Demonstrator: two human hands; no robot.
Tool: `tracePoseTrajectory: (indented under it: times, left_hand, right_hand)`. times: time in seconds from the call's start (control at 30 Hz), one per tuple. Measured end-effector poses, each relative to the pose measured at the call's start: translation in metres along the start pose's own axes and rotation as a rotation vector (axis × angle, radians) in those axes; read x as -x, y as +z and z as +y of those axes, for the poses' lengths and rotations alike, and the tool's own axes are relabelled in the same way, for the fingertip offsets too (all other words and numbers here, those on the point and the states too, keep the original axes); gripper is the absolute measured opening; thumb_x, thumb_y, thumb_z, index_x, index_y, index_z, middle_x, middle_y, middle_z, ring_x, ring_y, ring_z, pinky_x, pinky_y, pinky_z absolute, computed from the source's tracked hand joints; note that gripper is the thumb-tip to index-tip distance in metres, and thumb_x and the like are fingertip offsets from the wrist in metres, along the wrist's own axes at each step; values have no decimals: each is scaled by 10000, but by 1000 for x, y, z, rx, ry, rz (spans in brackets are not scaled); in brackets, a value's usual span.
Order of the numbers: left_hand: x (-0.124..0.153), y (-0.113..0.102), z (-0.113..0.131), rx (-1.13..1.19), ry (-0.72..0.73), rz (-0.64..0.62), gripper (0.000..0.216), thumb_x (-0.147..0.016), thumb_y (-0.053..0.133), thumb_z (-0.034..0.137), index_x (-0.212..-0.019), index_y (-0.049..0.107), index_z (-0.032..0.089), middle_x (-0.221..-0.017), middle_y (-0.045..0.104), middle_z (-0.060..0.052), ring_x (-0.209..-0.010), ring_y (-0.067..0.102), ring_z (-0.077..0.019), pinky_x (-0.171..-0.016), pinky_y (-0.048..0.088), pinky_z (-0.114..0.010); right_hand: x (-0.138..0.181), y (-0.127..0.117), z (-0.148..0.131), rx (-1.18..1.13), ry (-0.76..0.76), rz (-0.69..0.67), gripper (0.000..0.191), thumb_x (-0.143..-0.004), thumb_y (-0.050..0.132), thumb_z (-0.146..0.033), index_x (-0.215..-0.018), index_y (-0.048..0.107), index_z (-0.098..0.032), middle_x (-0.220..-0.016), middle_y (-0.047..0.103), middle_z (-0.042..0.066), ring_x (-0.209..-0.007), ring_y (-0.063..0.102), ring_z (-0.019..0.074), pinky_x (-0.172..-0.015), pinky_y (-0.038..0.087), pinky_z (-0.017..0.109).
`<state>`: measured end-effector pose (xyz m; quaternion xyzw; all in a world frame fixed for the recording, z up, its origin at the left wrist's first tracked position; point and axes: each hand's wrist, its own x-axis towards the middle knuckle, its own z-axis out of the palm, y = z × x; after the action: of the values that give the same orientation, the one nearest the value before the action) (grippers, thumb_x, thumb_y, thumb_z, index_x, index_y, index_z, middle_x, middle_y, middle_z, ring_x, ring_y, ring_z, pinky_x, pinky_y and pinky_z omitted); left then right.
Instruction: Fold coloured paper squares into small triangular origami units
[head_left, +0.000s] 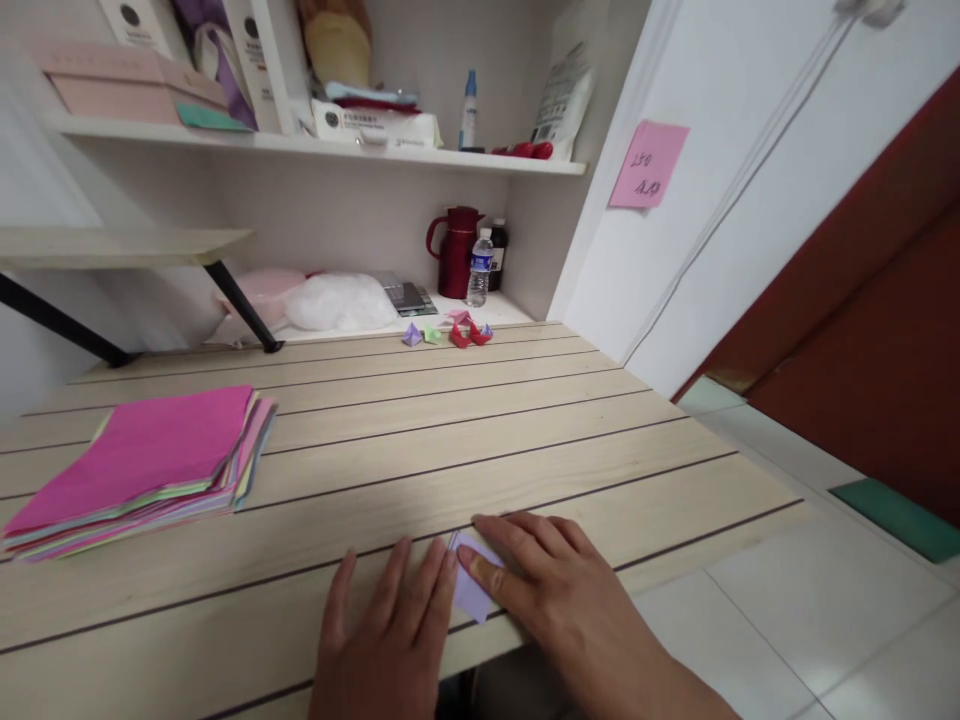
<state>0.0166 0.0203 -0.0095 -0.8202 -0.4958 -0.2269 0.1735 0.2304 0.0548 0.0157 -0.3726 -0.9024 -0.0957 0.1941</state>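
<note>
Fingers of the right hand lie unclenched, thumb pressing folded purple paper onto the table; the left hand lies outstretched beside it. Even pressure should keep creases crisp.

One folded lilac paper piece, one loose stack of multicoloured square paper sheets, two small red folded-paper pieces, one light-green folded-paper piece, one dark-red handled jug, one pink paper note.
</note>
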Motion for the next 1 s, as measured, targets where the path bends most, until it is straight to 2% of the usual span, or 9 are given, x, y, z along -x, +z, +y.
tracePoseTrajectory:
  times: [0.17,0.4,0.53,0.63,0.73,0.8,0.93,0.97,1.0]
  left_hand:
    - [7,-1,12,-126,-37,-81,568,-806,386,58,-1250,655,289,-1301,658,33,-1169,619,-296,-1184,-29,-586]
    - [5,-6,29,-206,-96,-138,567,-822,379,46,-1284,634,255,-1362,626,-8,-1180,603,-284,-1123,251,-572]
    - [7,-6,31,-186,-125,-163,606,-792,392,21,-1296,622,266,-1385,608,8,-1206,585,-266,-1108,287,-542]
    - [11,-5,21,-109,-129,-141,656,-758,415,18,-1318,595,309,-1384,607,30,-1221,571,-256,-1107,268,-542]
    - [19,-2,2,12,-64,-60,637,-757,461,65,-1298,595,375,-1336,646,54,-1214,571,-223,-1101,286,-479]
    - [24,-3,-12,99,30,4,563,-780,455,102,-1227,630,393,-1276,683,82,-1228,569,-195,-1094,310,-418]
    - [33,-14,-25,270,253,19,392,-845,455,170,-1121,660,359,-1126,755,73,-1072,674,-140,-987,437,-297]
    - [35,-19,-24,334,222,29,397,-847,434,126,-1070,664,360,-1075,768,76,-1002,698,-122,-991,443,-293]
    - [37,-25,-21,384,65,92,435,-848,386,59,-1030,663,340,-1033,774,63,-948,709,-112,-1038,418,-312]
  right_hand:
    - [6,1,0,8,-7,-16,388,-978,525,-336,-1360,552,-279,-1402,579,51,-1136,561,279,-881,463,436]
    - [28,-4,18,-35,73,42,383,-960,491,-158,-1307,602,-277,-1313,643,74,-1150,578,259,-915,501,446]
    - [14,-18,7,-164,75,104,362,-943,445,-116,-1247,631,-181,-1230,681,108,-1098,615,231,-906,541,403]
    - [8,-20,-8,-165,-50,96,439,-977,483,-308,-1367,528,-114,-1323,628,140,-1219,557,267,-1025,486,457]
    - [13,-5,-21,-96,-92,76,639,-922,564,-522,-1399,494,-103,-1353,611,141,-1256,524,302,-1021,485,463]
    - [18,8,-28,-61,-35,111,545,-936,575,-407,-1385,498,-108,-1389,582,133,-1282,500,292,-1030,464,453]
    - [21,17,-39,-178,83,272,213,-942,497,-167,-1111,625,-190,-1169,699,68,-1107,595,240,-931,475,410]
    - [21,16,-41,-225,88,298,186,-940,475,-148,-1036,626,-197,-1107,712,61,-1047,614,229,-886,482,394]
    - [21,15,-43,-276,79,324,177,-938,456,-139,-974,618,-201,-1053,717,56,-994,626,220,-847,487,378]
